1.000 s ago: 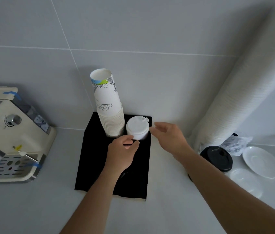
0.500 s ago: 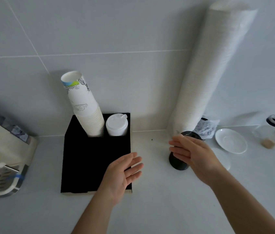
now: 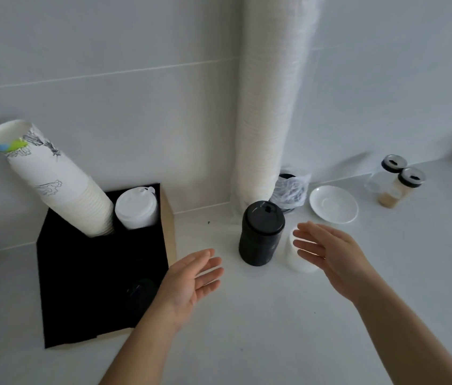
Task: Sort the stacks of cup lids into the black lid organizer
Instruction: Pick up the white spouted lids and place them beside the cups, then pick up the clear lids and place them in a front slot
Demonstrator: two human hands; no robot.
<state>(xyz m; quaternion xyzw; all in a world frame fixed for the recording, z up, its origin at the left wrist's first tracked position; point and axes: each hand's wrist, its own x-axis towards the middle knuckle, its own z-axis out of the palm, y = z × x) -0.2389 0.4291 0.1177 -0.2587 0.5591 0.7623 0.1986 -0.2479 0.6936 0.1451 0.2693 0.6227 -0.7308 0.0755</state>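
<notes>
Black lid stack (image 3: 261,234) stands upright on the counter (image 3: 247,315), right of the black organizer (image 3: 80,273) and well apart from it. Left hand (image 3: 191,279) and right hand (image 3: 330,251) flank it, both spread and empty. Recommended: grip low on both sides, keep it vertical, lower into a vacant compartment.

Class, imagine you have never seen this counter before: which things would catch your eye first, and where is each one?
A very tall white stack in a plastic sleeve leans against the wall at centre. Below it a black stack of lids stands on the counter, with the open left hand and right hand either side, touching nothing. At left, a tilted stack of paper cups rises from the black lid organizer.
</notes>
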